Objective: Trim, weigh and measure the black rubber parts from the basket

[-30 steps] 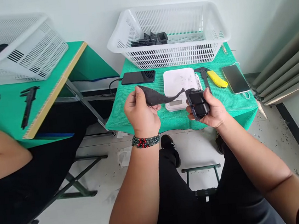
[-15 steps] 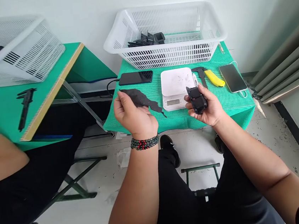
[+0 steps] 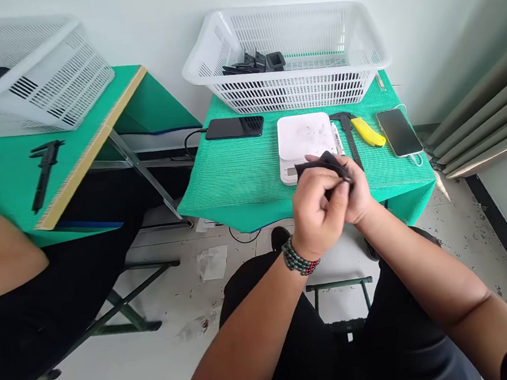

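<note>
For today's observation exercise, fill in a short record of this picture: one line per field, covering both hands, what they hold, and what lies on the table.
left hand: closed over the black part, in front of the right hand
right hand: holds the black part, mostly hidden
table: green mesh cover
on table: white scale, yellow knife, caliper, two phones
basket: white, black parts inside
</note>
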Tool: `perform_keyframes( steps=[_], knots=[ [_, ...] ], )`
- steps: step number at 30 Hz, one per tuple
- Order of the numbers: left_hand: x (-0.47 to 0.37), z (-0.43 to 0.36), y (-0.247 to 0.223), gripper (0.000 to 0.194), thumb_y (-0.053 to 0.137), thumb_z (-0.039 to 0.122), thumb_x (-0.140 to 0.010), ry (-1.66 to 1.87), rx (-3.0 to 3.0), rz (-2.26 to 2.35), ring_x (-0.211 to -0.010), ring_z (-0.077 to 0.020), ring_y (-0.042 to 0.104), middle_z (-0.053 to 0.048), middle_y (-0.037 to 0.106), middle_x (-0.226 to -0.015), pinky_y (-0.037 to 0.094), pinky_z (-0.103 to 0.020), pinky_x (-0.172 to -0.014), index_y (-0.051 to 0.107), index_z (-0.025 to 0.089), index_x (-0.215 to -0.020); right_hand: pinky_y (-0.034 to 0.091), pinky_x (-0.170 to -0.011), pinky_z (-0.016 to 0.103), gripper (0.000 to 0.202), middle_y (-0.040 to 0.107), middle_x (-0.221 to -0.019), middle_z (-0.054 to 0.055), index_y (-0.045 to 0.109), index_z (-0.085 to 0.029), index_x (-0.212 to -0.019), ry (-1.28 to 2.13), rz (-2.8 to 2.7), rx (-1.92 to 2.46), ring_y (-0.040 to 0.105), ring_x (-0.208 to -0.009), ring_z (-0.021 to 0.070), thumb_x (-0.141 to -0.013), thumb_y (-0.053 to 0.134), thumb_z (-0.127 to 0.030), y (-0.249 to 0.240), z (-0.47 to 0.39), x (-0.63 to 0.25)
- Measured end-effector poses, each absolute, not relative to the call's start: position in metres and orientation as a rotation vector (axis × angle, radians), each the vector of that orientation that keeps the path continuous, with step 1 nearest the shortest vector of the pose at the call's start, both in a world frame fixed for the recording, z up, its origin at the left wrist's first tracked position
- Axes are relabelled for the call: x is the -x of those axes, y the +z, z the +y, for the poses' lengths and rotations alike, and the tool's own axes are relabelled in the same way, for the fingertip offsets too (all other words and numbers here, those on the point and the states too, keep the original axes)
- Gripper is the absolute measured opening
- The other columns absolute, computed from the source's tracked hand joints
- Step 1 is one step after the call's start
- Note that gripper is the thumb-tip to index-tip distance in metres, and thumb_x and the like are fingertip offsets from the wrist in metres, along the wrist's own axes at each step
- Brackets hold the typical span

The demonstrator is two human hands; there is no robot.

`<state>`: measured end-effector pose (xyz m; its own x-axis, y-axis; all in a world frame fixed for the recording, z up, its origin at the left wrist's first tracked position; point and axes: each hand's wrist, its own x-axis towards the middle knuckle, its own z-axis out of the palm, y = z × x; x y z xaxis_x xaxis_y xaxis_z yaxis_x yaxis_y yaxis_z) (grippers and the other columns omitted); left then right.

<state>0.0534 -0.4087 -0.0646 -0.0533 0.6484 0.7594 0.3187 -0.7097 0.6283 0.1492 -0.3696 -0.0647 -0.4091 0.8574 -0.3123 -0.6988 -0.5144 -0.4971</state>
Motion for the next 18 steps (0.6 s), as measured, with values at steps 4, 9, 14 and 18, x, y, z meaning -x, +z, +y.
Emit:
perform_keyframes(
  steps=[4,9,14,18],
  knots=[
    [-0.048,-0.409,-0.061,0.008,0.059,0.024,-0.102,1.85,-2.224,0.984,-0.089,-0.0196,0.069,-0.004,0.072,-0.091,0.059,-0.039,-0.085,0.06,0.024,-0.095,0.062,-0.079,0.028,0.034,0.064,-0.072,-0.001,0.067,-0.026,-0.084,2.055,-0.447,0.69,0.067,-0.08,0.0161,-0.101,0.057,-0.054,-0.064,-0.375,-0.144],
    [-0.036,-0.399,-0.065,0.007,0.059,0.023,-0.101,1.78,-2.366,1.064,-0.088,-0.0212,0.07,-0.005,0.074,-0.092,0.061,-0.043,-0.093,0.064,0.024,-0.097,0.063,-0.089,0.033,0.038,0.07,-0.08,0.002,0.073,-0.023,-0.093,2.055,-0.543,0.788,0.07,-0.093,0.0185,-0.105,0.054,-0.055,-0.06,-0.372,-0.151],
    [-0.039,-0.399,-0.071,0.011,0.064,0.018,-0.098,1.778,-2.415,1.008,-0.099,-0.0228,0.074,-0.006,0.077,-0.101,0.059,-0.046,-0.102,0.07,0.024,-0.105,0.062,-0.093,0.025,0.032,0.072,-0.083,0.002,0.073,-0.021,-0.09,1.975,-0.561,0.819,0.071,-0.09,0.0141,-0.102,0.061,-0.048,-0.051,-0.367,-0.156],
    [-0.052,-0.406,-0.074,0.015,0.069,0.017,-0.094,1.843,-2.46,0.949,-0.106,-0.0252,0.073,-0.008,0.076,-0.106,0.059,-0.047,-0.101,0.071,0.024,-0.107,0.065,-0.086,0.031,0.034,0.07,-0.078,0.0,0.068,-0.025,-0.079,1.864,-0.597,1.061,0.072,-0.083,0.0143,-0.102,0.056,-0.048,-0.057,-0.368,-0.152]
  ],
)
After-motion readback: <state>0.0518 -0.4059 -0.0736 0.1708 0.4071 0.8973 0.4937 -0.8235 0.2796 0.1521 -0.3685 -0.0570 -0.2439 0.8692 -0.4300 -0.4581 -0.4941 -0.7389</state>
